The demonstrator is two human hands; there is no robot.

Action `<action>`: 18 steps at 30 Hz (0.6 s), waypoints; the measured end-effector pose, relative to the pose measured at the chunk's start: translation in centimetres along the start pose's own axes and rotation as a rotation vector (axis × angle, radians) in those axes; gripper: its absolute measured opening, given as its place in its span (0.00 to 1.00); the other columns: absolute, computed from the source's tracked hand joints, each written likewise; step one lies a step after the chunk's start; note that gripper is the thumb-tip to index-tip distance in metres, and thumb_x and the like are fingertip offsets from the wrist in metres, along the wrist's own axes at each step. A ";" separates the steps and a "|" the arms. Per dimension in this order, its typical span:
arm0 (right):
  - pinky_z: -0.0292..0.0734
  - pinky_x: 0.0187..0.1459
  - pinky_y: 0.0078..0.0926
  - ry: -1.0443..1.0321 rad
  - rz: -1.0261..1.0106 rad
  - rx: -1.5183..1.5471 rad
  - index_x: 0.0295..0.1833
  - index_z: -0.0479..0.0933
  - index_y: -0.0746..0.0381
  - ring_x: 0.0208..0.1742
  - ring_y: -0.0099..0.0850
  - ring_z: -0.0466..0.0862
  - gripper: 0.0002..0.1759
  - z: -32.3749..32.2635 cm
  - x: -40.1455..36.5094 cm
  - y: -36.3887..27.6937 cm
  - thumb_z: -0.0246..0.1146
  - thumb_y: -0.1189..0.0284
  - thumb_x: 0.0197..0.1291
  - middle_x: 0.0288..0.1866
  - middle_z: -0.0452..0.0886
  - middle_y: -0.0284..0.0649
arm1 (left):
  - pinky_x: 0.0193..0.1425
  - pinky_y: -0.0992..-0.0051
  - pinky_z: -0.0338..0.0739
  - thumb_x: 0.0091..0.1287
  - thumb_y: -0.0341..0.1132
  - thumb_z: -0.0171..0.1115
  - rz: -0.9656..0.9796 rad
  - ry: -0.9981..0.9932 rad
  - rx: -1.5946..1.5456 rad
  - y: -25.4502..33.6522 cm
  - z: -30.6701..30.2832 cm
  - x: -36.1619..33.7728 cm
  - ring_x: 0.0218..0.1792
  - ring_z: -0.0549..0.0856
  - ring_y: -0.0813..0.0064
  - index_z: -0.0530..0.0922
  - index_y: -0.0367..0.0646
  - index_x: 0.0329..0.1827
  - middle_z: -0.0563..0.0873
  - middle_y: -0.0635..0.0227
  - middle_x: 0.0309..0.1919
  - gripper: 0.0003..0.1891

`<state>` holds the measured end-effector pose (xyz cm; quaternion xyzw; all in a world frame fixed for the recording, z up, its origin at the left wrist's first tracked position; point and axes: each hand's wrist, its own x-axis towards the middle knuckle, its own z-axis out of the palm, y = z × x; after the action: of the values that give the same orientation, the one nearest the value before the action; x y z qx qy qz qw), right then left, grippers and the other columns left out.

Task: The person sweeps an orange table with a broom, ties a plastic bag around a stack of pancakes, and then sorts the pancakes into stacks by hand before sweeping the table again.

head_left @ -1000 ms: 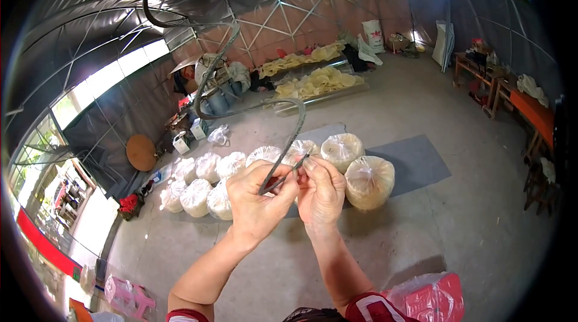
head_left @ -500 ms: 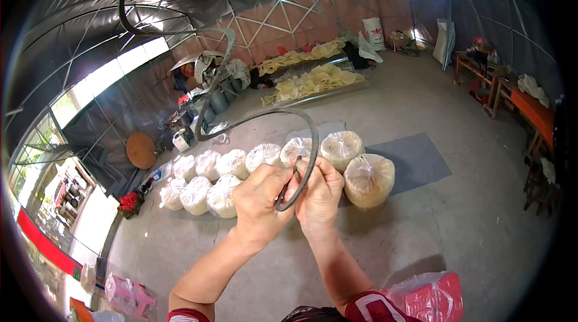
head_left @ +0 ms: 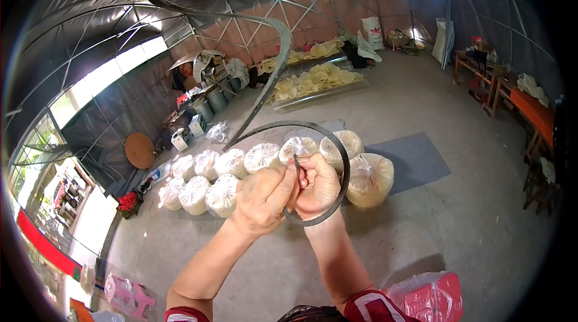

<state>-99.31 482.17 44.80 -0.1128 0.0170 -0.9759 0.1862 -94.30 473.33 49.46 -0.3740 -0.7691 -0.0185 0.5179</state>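
Observation:
A long dark strap-like cord (head_left: 274,78) comes down from the top of the view and curls into a round loop around my right hand. My left hand (head_left: 262,198) is closed, thumb and fingers pinched where the loop runs into it. Pressed close beside it, my right hand (head_left: 320,186) has its fingers curled in. A thin dark tip, which looks like the cord's end, pokes up between the two hands. Fingers hide how each one grips it. Behind the hands, several clear plastic bags (head_left: 369,180) of pale contents stand in two rows on the floor.
A grey mat (head_left: 412,162) lies under the bags. Pale yellow sheets (head_left: 319,84) are spread at the back. A pink stool (head_left: 129,295) stands at lower left, a red plastic-wrapped seat (head_left: 430,298) at lower right. An orange-topped bench (head_left: 530,111) lines the right side.
The cord's hanging part has swung right, and its loop has opened wider and shifted right around my right hand. My hands stay together, with the right wrist turned somewhat.

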 end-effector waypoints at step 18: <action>0.73 0.29 0.37 0.158 0.380 -2.197 0.21 0.76 0.58 0.24 0.42 0.78 0.10 -25.9 -24.8 -1.6 0.62 0.64 0.43 0.19 0.76 0.43 | 0.21 0.81 0.68 0.48 0.24 0.67 -0.610 0.051 -0.178 -5.4 0.8 -0.6 0.17 0.75 0.79 0.79 0.38 0.24 0.79 0.66 0.18 0.04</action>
<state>-83.33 492.55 14.43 -0.1492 0.8989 -0.3910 0.1301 -98.03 469.47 50.50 -0.1695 -0.8279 -0.2495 0.4729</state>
